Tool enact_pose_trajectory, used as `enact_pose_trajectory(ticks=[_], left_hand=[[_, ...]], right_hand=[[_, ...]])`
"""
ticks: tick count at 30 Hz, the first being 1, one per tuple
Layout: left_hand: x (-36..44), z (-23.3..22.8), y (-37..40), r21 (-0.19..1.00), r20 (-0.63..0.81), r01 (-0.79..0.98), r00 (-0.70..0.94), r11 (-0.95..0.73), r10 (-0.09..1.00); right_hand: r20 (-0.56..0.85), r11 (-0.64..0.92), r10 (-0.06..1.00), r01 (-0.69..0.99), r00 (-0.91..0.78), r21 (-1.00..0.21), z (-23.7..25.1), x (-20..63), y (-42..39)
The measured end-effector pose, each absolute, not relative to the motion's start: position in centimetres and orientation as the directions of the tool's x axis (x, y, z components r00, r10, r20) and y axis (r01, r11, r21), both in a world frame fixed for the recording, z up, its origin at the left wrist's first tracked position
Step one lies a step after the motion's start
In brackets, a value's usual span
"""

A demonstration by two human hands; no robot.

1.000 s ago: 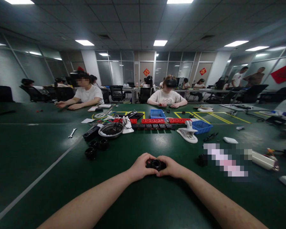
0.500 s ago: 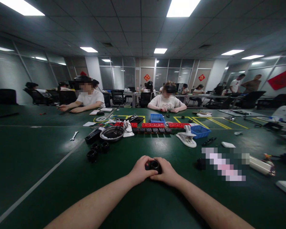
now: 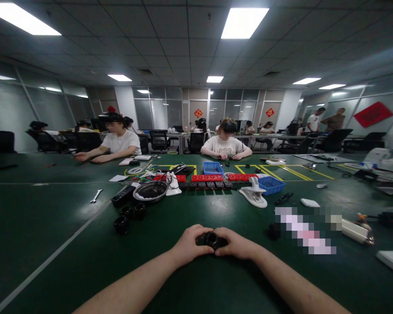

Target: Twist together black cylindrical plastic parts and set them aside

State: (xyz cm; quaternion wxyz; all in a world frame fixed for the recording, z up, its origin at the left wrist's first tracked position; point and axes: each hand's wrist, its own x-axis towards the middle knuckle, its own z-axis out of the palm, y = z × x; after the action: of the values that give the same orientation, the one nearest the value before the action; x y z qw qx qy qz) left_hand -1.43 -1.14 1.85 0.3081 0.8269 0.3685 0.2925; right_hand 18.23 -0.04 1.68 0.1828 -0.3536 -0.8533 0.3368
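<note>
Both my hands meet around a small black round part with a hole in its middle point(image 3: 212, 238), low in the centre of the head view. My left hand point(image 3: 190, 245) grips its left side, fingers over the far edge and thumb at the near edge. On the other side, my right hand point(image 3: 237, 245) closes on it in the same way, with the two thumbs almost touching. The hole faces up toward me. Fingers hide much of the part's sides, and its exact kind cannot be made out.
Several similar black round parts point(image 3: 121, 224) stand on the green table point(image 3: 68, 261) to the left. Beyond lie a wrench point(image 3: 96, 196), a round metal pan point(image 3: 150, 192), red socket strips point(image 3: 207, 178), a white clip stand point(image 3: 253, 197) and a blue bin point(image 3: 271, 185). Two people sit opposite.
The view has tilted up a little, so the scene sits lower and slightly left. My fingers have shifted on the black part, the right thumb now beside the left, and more of the part shows.
</note>
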Motion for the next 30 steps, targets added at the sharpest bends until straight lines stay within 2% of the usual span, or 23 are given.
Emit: enact_pose_trajectory(ticks=[4,9,11,13,15,17,19,23,27,30], left_hand=[[-1.8,2.4,-1.1,0.699,0.242,0.427,0.614,-0.574,0.751],[-1.8,2.3,-1.3,0.700,0.207,0.473,0.582,-0.535,0.786],[-1.4,2.0,-1.5,0.709,0.216,0.489,0.535,-0.508,0.817],[-1.0,1.5,-1.7,0.715,0.229,0.519,0.459,-0.468,0.858],[-0.6,1.2,-2.0,0.719,0.243,0.550,0.375,-0.425,0.895],[-0.4,1.0,-2.1,0.721,0.257,0.562,0.324,-0.404,0.910],[-0.4,0.9,-2.1,0.722,0.270,0.551,0.335,-0.420,0.903],[-0.9,1.3,-2.0,0.726,0.266,0.488,0.450,-0.484,0.852],[-1.3,1.6,-2.1,0.741,0.236,0.452,0.517,-0.497,0.823],[-1.2,1.7,-2.1,0.743,0.222,0.458,0.519,-0.488,0.825]], right_hand=[[0.090,0.523,0.739,0.484,-0.667,-0.702,1.5,18.2,0.0],[0.055,0.462,0.804,0.564,-0.592,-0.684,1.0,17.9,-0.1],[0.072,0.441,0.856,0.651,-0.511,-0.618,0.6,17.4,-0.3],[0.142,0.436,0.894,0.751,-0.425,-0.496,0.2,16.8,-0.7],[0.223,0.432,0.901,0.822,-0.372,-0.371,0.0,16.2,-1.2],[0.266,0.427,0.897,0.850,-0.354,-0.309,0.0,15.8,-1.7],[0.269,0.460,0.883,0.821,-0.384,-0.338,0.3,15.8,-1.9],[0.199,0.557,0.813,0.630,-0.548,-0.542,1.1,16.9,-1.6],[0.064,0.484,0.751,0.482,-0.657,-0.731,1.9,18.1,-1.2],[0.033,0.443,0.741,0.452,-0.670,-0.774,2.2,18.4,-1.1]])
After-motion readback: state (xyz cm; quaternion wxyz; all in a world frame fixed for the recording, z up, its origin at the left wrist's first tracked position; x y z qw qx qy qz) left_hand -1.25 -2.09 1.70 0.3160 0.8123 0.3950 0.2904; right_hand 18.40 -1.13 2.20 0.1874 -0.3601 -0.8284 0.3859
